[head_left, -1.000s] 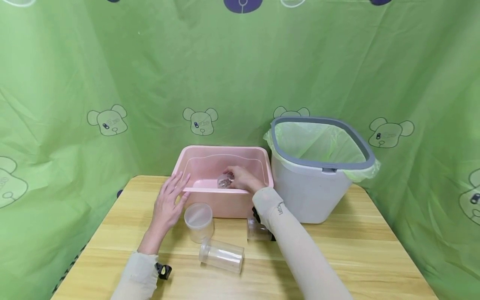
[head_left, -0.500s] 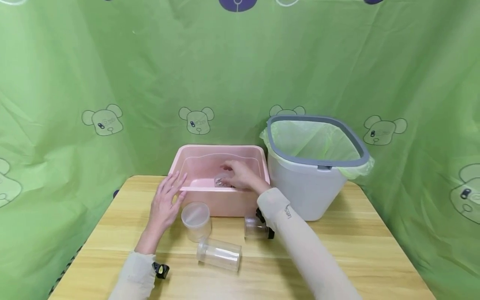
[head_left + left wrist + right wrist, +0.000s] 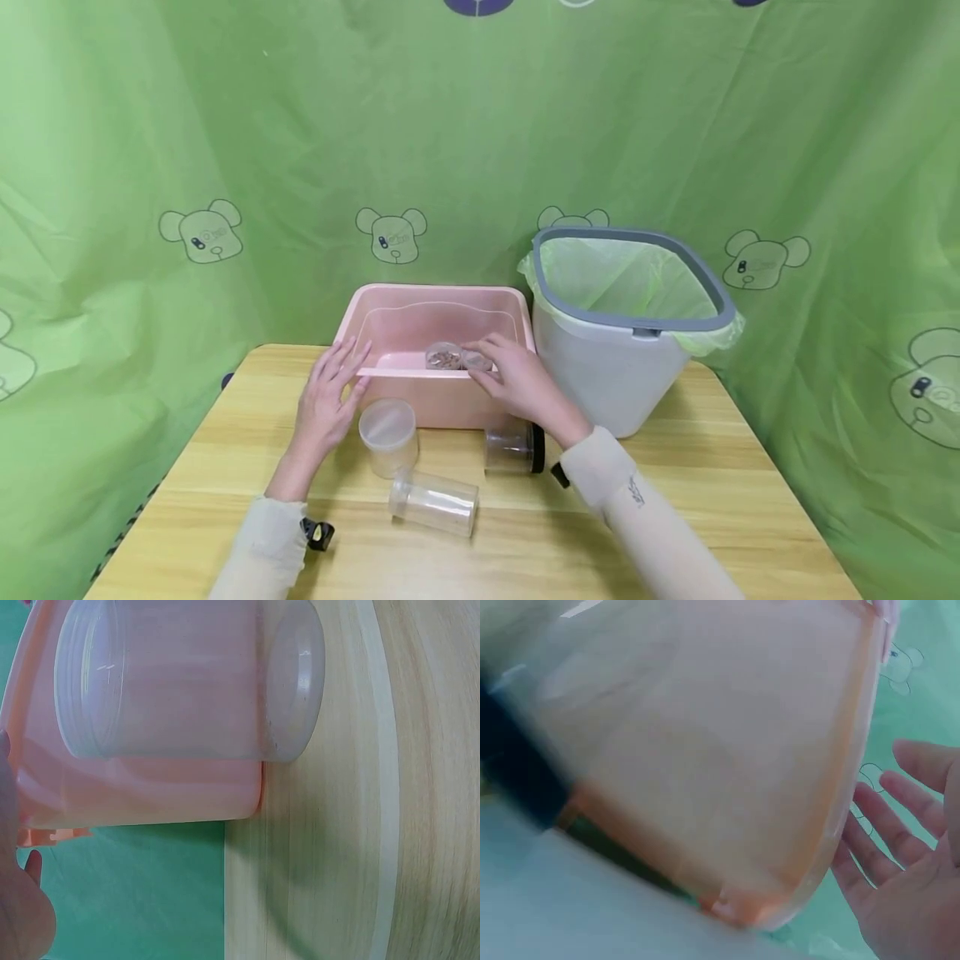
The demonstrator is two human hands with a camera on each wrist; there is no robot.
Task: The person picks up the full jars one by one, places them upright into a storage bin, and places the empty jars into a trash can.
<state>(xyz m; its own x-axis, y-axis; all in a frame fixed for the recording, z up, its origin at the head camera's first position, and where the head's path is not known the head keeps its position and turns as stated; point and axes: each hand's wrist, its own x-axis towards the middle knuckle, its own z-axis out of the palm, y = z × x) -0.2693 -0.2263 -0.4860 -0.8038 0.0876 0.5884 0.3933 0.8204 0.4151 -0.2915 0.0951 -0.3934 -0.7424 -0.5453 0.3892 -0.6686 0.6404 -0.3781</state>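
In the head view, a pink bin [image 3: 420, 400] holds two small clear round containers side by side, the left one [image 3: 443, 357] with brownish bits visible. My right hand [image 3: 521, 379] is over the bin's near right rim, its fingertips beside the right container [image 3: 476, 361]; contact is unclear. In the right wrist view, the fingers of that hand [image 3: 907, 847] are spread and loosely bent, gripping nothing. My left hand [image 3: 326, 404] rests with straight fingers on the bin's left near corner. Below it stands a clear lidded jar [image 3: 388, 442], also large in the left wrist view [image 3: 187, 682].
A clear jar [image 3: 438, 502] lies on its side on the wooden table [image 3: 405, 567]. Another lying jar with a black lid [image 3: 512, 448] is in front of the bin. Right of the bin stands a white bucket [image 3: 600, 375] with a grey rim and green liner.
My right hand has let go of the left container and moved right, uncovering the second container and the black lid. My left hand stays on the bin's rim.
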